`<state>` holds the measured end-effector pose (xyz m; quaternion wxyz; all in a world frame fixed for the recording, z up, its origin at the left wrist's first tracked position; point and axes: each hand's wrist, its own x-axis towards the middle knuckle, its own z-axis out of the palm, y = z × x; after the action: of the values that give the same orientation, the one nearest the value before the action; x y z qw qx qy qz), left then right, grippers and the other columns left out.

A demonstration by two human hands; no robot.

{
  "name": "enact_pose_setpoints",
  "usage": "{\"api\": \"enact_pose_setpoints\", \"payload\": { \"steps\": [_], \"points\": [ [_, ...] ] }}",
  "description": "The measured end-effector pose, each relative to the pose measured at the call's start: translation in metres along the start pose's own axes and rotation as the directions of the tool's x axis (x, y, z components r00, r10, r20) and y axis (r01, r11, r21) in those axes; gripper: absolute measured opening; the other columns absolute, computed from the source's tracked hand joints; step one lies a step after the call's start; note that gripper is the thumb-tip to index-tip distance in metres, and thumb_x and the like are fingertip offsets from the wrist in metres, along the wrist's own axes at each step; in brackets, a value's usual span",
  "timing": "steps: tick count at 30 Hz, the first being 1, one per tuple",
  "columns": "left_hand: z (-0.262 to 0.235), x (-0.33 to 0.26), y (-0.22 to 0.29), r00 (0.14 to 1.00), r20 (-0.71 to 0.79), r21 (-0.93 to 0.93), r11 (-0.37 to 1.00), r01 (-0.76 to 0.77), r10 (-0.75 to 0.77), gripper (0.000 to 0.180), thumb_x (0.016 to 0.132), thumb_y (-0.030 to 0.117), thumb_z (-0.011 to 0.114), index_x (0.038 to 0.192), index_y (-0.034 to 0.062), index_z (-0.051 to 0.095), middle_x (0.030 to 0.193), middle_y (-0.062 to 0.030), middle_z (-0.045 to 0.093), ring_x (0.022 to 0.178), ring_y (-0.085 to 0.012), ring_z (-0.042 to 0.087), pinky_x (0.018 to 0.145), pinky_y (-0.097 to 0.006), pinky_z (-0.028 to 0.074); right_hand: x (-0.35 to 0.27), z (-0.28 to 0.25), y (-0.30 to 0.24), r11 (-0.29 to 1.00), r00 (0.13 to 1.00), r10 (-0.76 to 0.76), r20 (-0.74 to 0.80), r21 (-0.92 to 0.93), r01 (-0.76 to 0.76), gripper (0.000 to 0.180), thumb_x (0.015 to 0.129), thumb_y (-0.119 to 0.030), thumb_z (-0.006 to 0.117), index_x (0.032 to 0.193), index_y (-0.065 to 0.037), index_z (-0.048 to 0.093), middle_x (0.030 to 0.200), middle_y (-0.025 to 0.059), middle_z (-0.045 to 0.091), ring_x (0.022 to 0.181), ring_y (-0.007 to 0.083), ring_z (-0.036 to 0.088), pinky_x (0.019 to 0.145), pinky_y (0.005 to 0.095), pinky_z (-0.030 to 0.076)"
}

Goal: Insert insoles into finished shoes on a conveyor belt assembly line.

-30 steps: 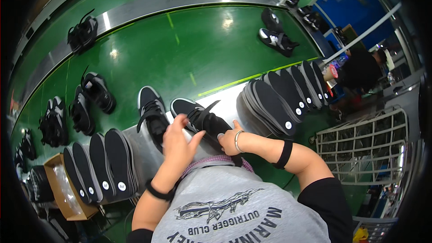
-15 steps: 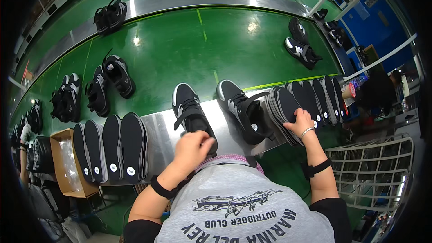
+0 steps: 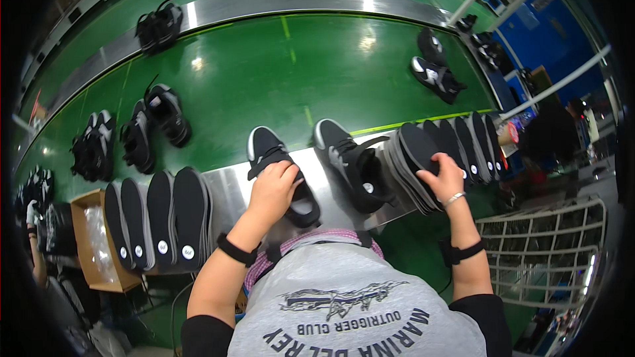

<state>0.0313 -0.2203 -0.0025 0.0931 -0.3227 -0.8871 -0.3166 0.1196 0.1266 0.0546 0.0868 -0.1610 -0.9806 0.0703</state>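
Two black sneakers stand on the steel ledge in front of me. My left hand [image 3: 272,188] grips the left sneaker [image 3: 281,172] at its opening. The right sneaker [image 3: 354,165] stands free beside it, laces loose. My right hand [image 3: 442,175] rests on a stack of black insoles [image 3: 423,158] at the right, fingers curled over the front one.
A second row of black insoles [image 3: 159,218] leans at the left beside a cardboard box [image 3: 92,244]. Several black shoe pairs [image 3: 155,119] lie on the green conveyor belt [image 3: 264,73]. A wire basket [image 3: 542,258] stands at the lower right. A person's arm [image 3: 36,251] shows at the far left.
My right hand left the right sneaker and moved right onto the insole stack. My left hand shifted from the ledge onto the left sneaker.
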Motion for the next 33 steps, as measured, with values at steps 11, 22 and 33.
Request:
{"api": "enact_pose_setpoints", "payload": {
  "steps": [11,22,33],
  "points": [
    [0.012,0.011,-0.019,0.796,0.287,-0.621,0.529,0.578,-0.533,0.029,0.079,0.022,0.056,0.089,-0.0052,0.061,0.076,-0.0147,0.063,0.069,-0.0188,0.06,0.063,-0.027,0.045,-0.013,-0.032,-0.169,0.514,0.408,-0.716,0.567,0.032,0.857,0.011,0.072,-0.013,0.053,0.072,-0.009,0.064,0.083,0.007,0.056,0.074,0.0217,0.058,0.06,0.0333,0.048],
    [0.02,0.007,-0.013,0.8,0.218,-0.628,0.547,0.553,-0.559,0.03,0.08,0.022,0.053,0.092,-0.0045,0.059,0.076,-0.0152,0.063,0.07,-0.0204,0.06,0.065,-0.029,0.045,-0.02,0.055,-0.205,0.834,0.615,-0.462,0.639,0.077,0.546,0.031,0.077,-0.033,0.054,0.088,-0.005,0.062,0.092,0.0146,0.055,0.083,0.0277,0.057,0.07,0.038,0.046],
    [0.026,0.011,-0.013,0.807,0.162,-0.604,0.59,0.536,-0.567,0.027,0.08,0.022,0.055,0.088,-0.0031,0.06,0.074,-0.015,0.062,0.067,-0.0197,0.06,0.063,-0.028,0.045,-0.016,0.017,-0.181,0.566,0.459,-0.666,0.588,-0.003,0.825,0.015,0.071,-0.017,0.054,0.078,-0.008,0.063,0.084,0.0097,0.057,0.082,0.0232,0.055,0.068,0.0351,0.042]
  ]
}}
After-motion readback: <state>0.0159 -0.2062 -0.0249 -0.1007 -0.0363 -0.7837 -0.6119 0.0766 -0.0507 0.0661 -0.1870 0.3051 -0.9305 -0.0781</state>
